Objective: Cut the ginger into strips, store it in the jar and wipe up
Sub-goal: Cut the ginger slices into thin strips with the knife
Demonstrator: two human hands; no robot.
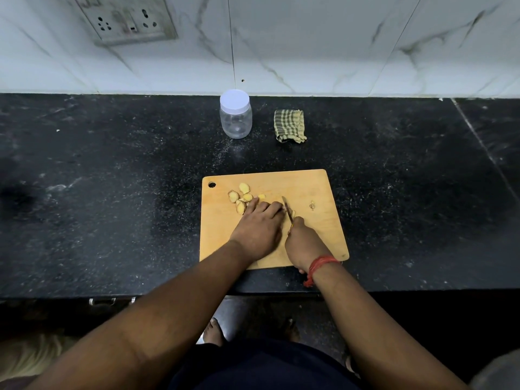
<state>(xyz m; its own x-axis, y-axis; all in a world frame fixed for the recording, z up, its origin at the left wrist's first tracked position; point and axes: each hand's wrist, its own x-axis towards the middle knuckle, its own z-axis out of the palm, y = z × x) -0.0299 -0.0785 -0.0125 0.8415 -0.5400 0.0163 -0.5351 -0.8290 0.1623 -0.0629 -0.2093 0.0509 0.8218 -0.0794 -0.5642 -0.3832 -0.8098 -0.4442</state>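
A wooden cutting board (315,235) lies on the black counter. Several yellow ginger slices (242,196) sit near its far left corner. My left hand (259,229) lies over the ginger being cut, fingertips pressing it down; that piece is mostly hidden under the fingers. My right hand (302,243) grips the handle of a small knife (287,210), whose blade stands right beside my left fingertips. A small ginger scrap (311,205) lies to the right of the blade. A clear plastic jar (235,115) with a white lid on stands behind the board.
A folded green checked cloth (289,125) lies to the right of the jar, near the marble wall. The black counter (112,192) stretches wide on both sides of the board. A wall socket (128,21) sits at upper left. The counter's front edge runs just below the board.
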